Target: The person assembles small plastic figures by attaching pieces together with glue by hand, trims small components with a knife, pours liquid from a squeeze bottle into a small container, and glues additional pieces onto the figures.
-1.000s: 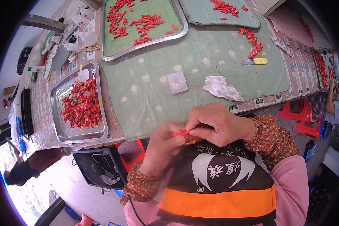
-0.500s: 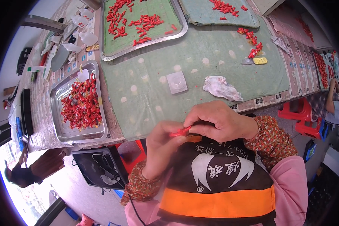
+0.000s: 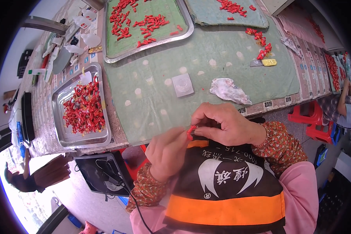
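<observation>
Your bare left hand [image 3: 165,152] and right hand [image 3: 226,124] pinch one slim red piece [image 3: 190,133] before your black-and-orange apron [image 3: 226,210]; it looks unfinished. Glossy red-and-gold pieces [image 3: 84,109] heap the silver tray [image 3: 71,136]; plain red sticks [image 3: 151,23] lie on the green-lined metal tray [image 3: 152,48]. White-spotted green cloth [image 3: 152,109] lies beneath; red plastic stools [image 3: 308,115] stand rightward.

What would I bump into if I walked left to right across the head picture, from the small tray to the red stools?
Small tray → left grip → red piece → white rag → yellow block → red stools.
</observation>
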`<action>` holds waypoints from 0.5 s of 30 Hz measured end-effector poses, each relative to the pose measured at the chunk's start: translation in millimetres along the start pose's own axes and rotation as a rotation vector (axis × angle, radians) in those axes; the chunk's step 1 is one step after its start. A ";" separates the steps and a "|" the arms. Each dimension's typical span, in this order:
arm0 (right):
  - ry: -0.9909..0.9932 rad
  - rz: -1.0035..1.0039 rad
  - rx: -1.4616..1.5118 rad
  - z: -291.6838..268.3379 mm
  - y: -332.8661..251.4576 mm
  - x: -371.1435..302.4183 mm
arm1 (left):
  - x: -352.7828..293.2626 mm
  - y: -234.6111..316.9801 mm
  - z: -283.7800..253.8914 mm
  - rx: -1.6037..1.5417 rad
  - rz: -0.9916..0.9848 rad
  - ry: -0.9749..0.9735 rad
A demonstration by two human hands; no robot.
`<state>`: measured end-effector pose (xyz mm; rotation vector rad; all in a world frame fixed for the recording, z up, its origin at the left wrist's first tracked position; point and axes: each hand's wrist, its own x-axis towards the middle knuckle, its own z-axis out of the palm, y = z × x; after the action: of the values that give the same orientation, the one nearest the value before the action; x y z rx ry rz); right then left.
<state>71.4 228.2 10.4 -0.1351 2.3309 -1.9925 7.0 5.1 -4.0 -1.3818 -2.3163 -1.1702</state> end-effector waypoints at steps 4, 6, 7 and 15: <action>-0.004 -0.011 0.010 1.8 0.7 -1.4 | -1.8 -6.2 0.2 0.226 0.205 0.004; 0.007 -0.003 -0.025 1.7 -4.0 -0.2 | -1.3 -9.4 0.0 0.247 0.251 -0.005; 0.017 0.005 -0.059 2.0 -5.5 0.7 | -1.0 -11.0 0.1 0.269 0.298 -0.012; 0.102 -0.140 -0.209 13.1 -1.8 -1.2 | -5.9 -17.6 -1.5 0.263 0.390 -0.028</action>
<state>74.1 215.2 10.2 -0.2189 2.6611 -1.8479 -4.4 -4.2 -15.4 -1.6519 -2.0000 -0.7094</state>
